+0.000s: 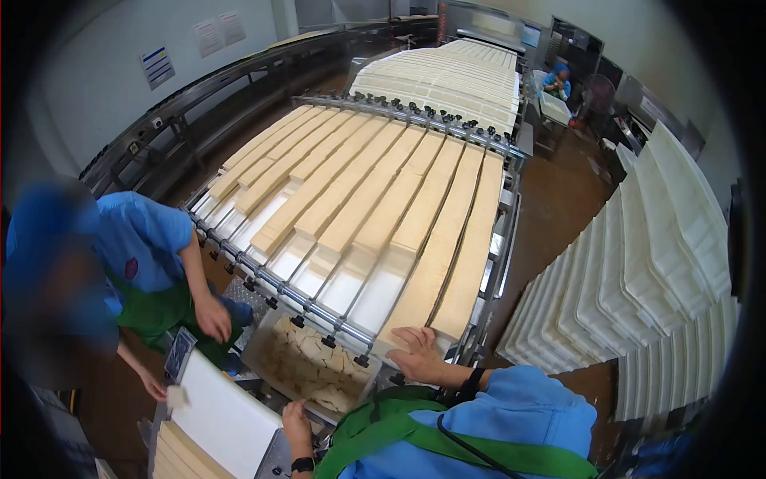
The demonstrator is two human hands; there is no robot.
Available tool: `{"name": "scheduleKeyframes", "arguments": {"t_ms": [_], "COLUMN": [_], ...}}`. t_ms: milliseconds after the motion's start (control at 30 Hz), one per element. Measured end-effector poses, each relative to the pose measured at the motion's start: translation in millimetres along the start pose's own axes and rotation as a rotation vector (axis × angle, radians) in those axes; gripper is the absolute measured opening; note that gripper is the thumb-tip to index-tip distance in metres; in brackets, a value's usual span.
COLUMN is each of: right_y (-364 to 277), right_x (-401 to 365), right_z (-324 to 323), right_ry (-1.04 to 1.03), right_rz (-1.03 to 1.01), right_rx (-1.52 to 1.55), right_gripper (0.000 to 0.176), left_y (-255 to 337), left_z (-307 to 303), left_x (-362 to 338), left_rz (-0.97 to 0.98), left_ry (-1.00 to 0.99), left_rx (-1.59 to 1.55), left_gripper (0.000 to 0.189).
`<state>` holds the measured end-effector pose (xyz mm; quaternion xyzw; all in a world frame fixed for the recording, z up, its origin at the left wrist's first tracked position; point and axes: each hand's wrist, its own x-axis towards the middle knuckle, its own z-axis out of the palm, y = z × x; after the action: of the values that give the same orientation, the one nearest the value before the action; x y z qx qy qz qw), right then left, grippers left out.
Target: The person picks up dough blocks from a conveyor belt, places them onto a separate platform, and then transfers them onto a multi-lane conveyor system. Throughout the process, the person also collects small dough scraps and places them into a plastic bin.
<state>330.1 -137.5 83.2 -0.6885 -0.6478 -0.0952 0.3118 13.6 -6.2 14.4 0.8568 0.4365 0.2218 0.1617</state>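
My right hand lies with spread fingers on the near end of a long, pale cream layered strip. A similar strip runs alongside it on the right. My left hand is low, by the right edge of a sloping white board. Its fingers are curled together, and anything inside them is hidden. Several more cream strips lie side by side on the white conveyor bed, with narrow gaps between them. A scrap bin filled with cream pieces stands below the conveyor's near end.
At left, a co-worker in a blue shirt and green apron holds a small pale piece near stacked cream sheets. A metal bar with black knobs crosses the conveyor front. White trays are stacked at right. Another person sits far back.
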Motion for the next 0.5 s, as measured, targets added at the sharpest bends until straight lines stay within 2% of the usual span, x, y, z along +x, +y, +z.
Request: {"name": "scheduleKeyframes", "arguments": {"t_ms": [200,500], "right_y": [0.4,1.1], "right_x": [-1.1,-2.5], "right_z": [1.3,4.1], "right_ry": [-0.012,-0.013], "right_rz": [0.012,0.041], "right_rx": [0.007,-0.01], "right_gripper": [0.022,0.02], "left_y": [0.5,1.5], "left_z": [-1.9,-1.6], "left_x": [-0.2,-0.1], "left_rz": [-0.027,-0.025], "left_ry": [-0.001,-0.02], "left_rx": [-0.056,-0.037], "left_gripper": [0.028,0.027]}}
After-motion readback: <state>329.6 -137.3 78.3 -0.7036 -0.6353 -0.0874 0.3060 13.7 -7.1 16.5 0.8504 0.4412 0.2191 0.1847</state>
